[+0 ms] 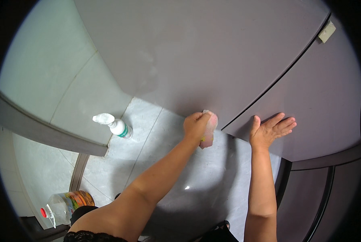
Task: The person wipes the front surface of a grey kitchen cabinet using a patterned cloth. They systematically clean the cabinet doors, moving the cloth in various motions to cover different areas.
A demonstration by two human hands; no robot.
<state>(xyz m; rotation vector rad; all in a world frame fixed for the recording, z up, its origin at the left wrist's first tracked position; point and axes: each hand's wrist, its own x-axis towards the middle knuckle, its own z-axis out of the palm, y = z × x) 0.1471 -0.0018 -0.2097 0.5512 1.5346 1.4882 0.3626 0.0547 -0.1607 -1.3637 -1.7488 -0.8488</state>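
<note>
A pink and white cloth [208, 131] with a yellow patch is gripped in my left hand [195, 126], the fingers closed round its upper part. The cloth is at the lower edge of a large grey panel [196, 52], and its loose end hangs down over the floor. To the right, my right hand [269, 131] has its fingers stretched out against the neighbouring grey door panel [321, 109], holding nothing. A narrow dark gap runs slantwise between the two panels.
A white spray bottle [118, 127] with a green label stands on the light tiled floor [144, 121] by the left wall. At lower left is a large clear jug [63, 205] with a red cap. A pale block [327, 32] is fixed at the upper right.
</note>
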